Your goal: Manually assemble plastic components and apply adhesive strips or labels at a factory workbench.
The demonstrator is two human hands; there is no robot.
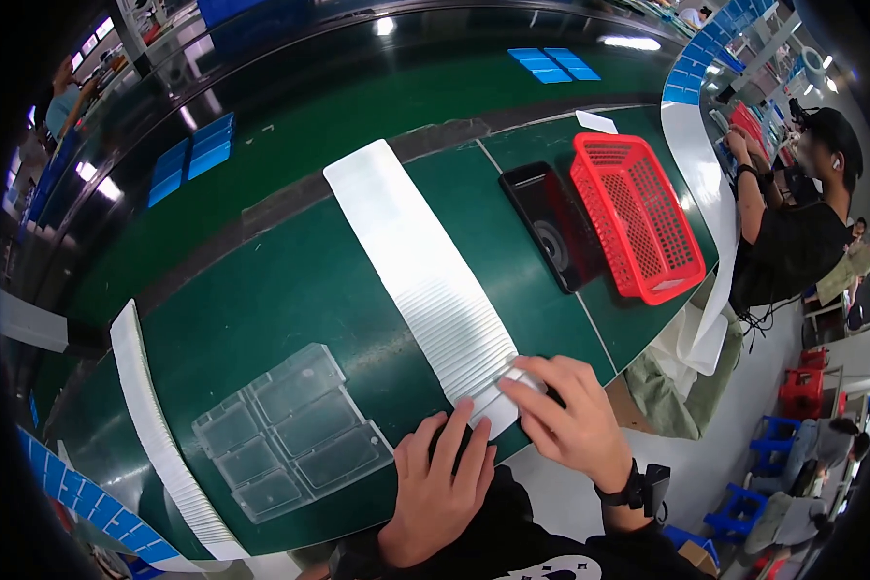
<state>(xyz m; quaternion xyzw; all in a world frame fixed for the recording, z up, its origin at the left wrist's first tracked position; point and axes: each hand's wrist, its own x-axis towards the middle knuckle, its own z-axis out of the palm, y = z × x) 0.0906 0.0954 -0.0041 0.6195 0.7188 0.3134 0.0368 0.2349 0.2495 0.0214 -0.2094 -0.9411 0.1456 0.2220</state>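
A long row of overlapping white cards [425, 256] runs from the far middle of the green table to its near edge. At its near end my left hand [443, 483] rests with fingers stretched out, fingertips touching the cards' left edge. My right hand [575, 416] is closed at the right edge of the same end, its fingers bent over a white card. The fingers partly hide that card. To the left of my hands lies a clear plastic tray [295, 425] with several shallow compartments.
A second fanned row of white cards [155, 416] curves along the left. On the right are a dark phone-like device [556, 227], a red plastic basket [638, 217] and a small white card [596, 122]. Blue sheets [554, 65] lie on the far belt. A co-worker [802, 213] is at right.
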